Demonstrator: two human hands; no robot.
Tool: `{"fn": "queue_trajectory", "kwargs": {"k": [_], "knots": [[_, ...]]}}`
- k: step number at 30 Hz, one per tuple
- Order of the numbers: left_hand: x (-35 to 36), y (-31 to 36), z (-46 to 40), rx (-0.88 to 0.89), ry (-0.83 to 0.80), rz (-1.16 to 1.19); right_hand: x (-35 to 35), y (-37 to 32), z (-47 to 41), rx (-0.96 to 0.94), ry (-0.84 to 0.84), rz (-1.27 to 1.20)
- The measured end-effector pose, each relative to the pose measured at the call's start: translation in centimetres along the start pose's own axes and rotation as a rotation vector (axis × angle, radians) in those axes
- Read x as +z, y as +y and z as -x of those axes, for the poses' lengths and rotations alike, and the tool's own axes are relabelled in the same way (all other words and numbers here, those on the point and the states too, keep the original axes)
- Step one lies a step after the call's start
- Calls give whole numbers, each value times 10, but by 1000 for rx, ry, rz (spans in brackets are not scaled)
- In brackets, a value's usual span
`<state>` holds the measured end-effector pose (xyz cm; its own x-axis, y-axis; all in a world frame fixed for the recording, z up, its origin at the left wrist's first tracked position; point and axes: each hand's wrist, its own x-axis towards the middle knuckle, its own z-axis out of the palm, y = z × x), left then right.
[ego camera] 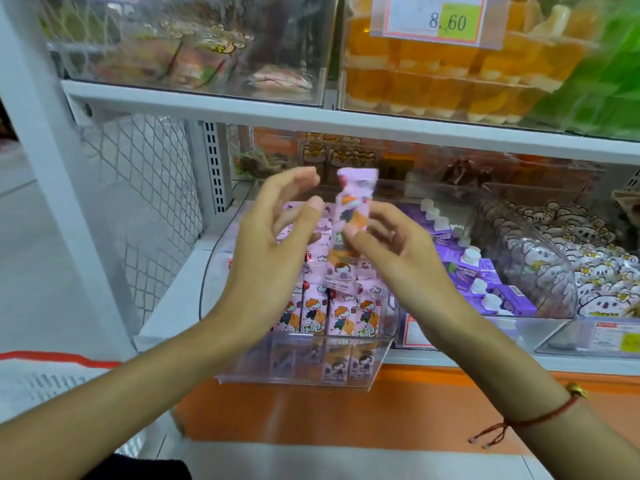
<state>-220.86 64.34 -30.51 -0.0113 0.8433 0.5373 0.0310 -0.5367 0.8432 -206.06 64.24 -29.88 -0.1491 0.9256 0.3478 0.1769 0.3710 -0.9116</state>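
Packet [351, 216] pinched above its bin

The right hand [398, 251] holds the packet, a long pink one printed with a cartoon child, near its middle. The thumb [353, 233] presses on the front and the other fingers curl behind it. The packet stands nearly upright, its top leaning slightly to the right, in the air over the clear bin [294, 372].

The left hand [273, 244] is just beside the packet on its left, with the fingers loosely spread and gently curved and nothing in them. Whether the thumb tip touches the wrapper cannot be told.

Rows of matching pink packets [332, 313] stand upright in the bin, which sits at the front of the lower white shelf [180, 289]. Purple cartons [485, 271] with white caps fill the next bin to the right. On the shelf above are orange jelly cups [433, 81] under a price tag [446, 19] reading 8.60. A red cord bracelet [554, 410] circles the right wrist.
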Motion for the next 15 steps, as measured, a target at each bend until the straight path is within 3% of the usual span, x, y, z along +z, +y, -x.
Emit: {"fn": "queue_trajectory", "kwargs": {"k": [4, 8, 11, 15], "knots": [[3, -10, 9, 43, -100, -226, 0, -1, -1, 166, 76, -315], [2, -16, 8, 166, -97, -490, 8, -3, 3, 156, 182, -315], [-2, -18, 3, 122, -126, -372, 7, -3, 4, 72, 168, -160], [-8, -15, -4, -114, -273, -40, 0, -6, 6, -101, 113, 82]]}}
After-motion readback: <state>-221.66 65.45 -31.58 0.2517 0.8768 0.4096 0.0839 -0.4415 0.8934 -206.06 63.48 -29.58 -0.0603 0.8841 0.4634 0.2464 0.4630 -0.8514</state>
